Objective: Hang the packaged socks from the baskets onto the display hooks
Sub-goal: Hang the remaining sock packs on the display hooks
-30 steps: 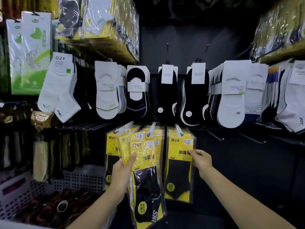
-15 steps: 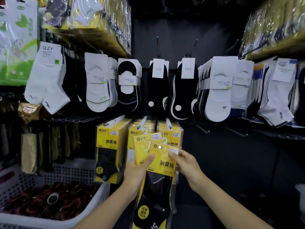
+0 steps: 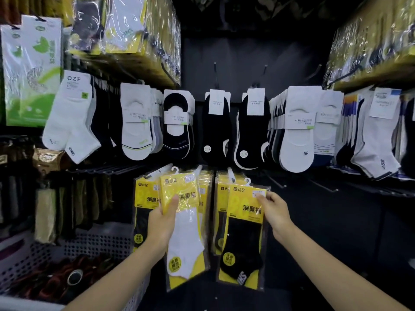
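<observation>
Sock wall (image 3: 242, 52), left hand (image 3: 161, 223), right hand (image 3: 275, 213) holding packs (image 3: 186, 243)

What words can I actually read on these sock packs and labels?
"QZF": card on the white ankle socks.
"达足", "消臭袜": yellow pack of black socks, and pack of white socks.
Too blurred to read: price stickers, white cards on hanging socks, green packets.

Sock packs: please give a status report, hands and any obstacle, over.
Left hand grips white-sock pack. Right hand pinches black-sock pack at top corner. Both packs in front of hung yellow packs; cannot tell if hooked. No obstacle seen.
</observation>
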